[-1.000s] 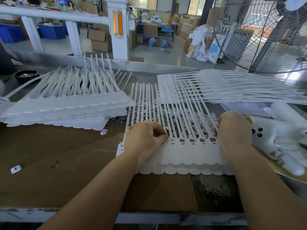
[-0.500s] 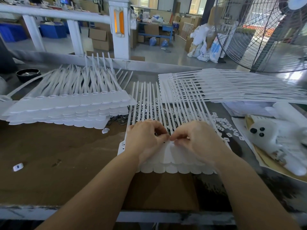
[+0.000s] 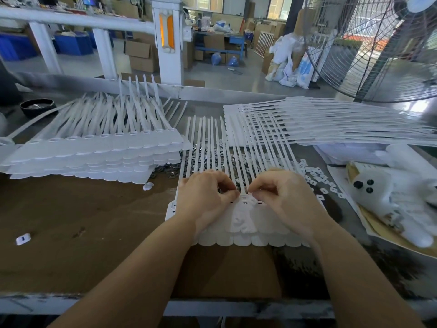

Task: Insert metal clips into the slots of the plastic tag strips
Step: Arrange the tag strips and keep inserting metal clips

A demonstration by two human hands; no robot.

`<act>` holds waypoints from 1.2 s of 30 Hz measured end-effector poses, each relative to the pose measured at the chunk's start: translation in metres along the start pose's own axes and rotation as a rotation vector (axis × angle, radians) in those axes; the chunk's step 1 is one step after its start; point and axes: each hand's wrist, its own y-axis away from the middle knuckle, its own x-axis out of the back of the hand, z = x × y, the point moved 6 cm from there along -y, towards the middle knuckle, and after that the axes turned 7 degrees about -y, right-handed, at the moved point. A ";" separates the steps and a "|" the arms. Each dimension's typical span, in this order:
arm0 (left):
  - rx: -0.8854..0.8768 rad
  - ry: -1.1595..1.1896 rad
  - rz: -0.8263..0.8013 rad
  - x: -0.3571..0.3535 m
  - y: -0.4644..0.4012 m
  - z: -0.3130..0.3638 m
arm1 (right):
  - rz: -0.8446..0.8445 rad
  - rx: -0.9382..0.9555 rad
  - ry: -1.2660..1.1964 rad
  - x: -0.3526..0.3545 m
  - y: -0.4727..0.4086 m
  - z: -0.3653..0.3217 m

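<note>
Both your hands, left hand (image 3: 208, 197) and right hand (image 3: 283, 197), are pinched together over one slot on the tag strip (image 3: 243, 218) mid-frame; can't tell if there's a clip in there. If it goes in crooked, it'll probably jam or ping off onto the table (image 3: 82, 221).

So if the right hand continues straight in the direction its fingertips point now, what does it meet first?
The right hand points left, toward the middle of the tag strip. Almost at once it would meet the fingertips of the left hand, which pinch at the same slot. The gap between them looks very small, though depth is unclear.

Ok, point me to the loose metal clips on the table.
The metal clips lie mid-table under the plastic strips, just beyond both hands.
</note>
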 end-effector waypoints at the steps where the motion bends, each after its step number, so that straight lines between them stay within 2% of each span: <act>1: -0.001 -0.001 -0.001 0.000 0.000 0.000 | 0.007 -0.014 -0.006 0.001 0.000 0.002; 4: -0.008 0.001 -0.001 0.001 0.000 0.000 | 0.022 -0.059 0.001 0.004 0.001 0.006; 12: -0.011 0.008 -0.006 0.001 0.000 0.001 | 0.141 -0.227 -0.208 0.010 0.003 0.027; 23: -0.018 0.008 -0.005 0.003 0.001 0.002 | 0.125 -0.193 -0.141 0.006 0.001 0.025; 28: -0.165 -0.056 0.081 0.004 0.007 0.017 | 0.175 -0.151 -0.147 0.002 0.002 0.022; 32: -0.347 -0.144 -0.028 -0.004 0.013 0.027 | 0.196 -0.144 -0.176 0.001 0.004 0.023; 36: -0.343 -0.144 -0.063 -0.007 0.010 0.027 | 0.213 -0.208 -0.241 0.005 0.005 0.028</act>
